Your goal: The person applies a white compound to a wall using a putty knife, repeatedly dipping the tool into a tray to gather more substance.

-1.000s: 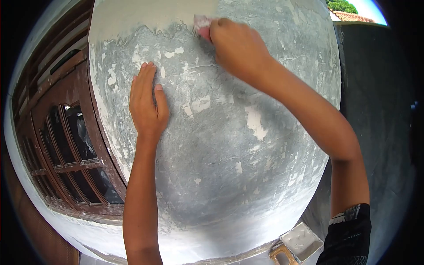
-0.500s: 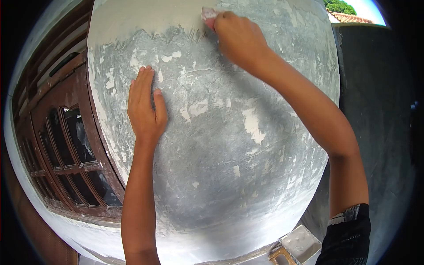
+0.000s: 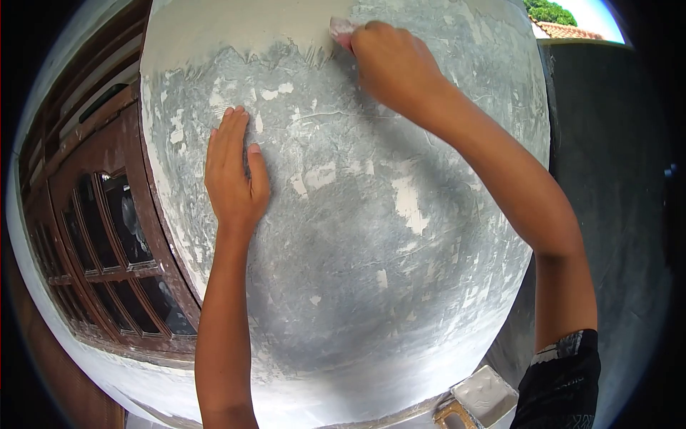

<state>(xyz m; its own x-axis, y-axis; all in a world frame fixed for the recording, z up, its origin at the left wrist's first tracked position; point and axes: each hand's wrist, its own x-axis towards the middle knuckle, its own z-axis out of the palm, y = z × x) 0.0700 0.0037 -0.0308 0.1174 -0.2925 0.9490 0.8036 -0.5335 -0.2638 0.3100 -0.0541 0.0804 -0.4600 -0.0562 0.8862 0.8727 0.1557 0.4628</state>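
In front of me rises a grey wall [image 3: 329,236] with rough, pale patches. A smooth beige coat of putty [image 3: 243,25] covers its upper left part, ending in a ragged lower edge. My right hand [image 3: 396,68] is closed around a small pinkish scraper [image 3: 341,30], smeared with white, at the right end of that coat. Its handle is hidden by the fingers. Lower and to the left, my left hand [image 3: 236,168] lies flat on the grey surface, fingers stretched upward and thumb apart, holding nothing.
A brown wooden window frame [image 3: 78,272] with glass panes borders the wall on the left. At the bottom right stands a tray of pale paste [image 3: 486,393] beside a yellow-brown frame-like object [image 3: 454,413]. A dark wall [image 3: 607,179] runs along the right.
My right hand and the scraper have shifted slightly down and to the right along the wall. The left hand has stayed practically in place.
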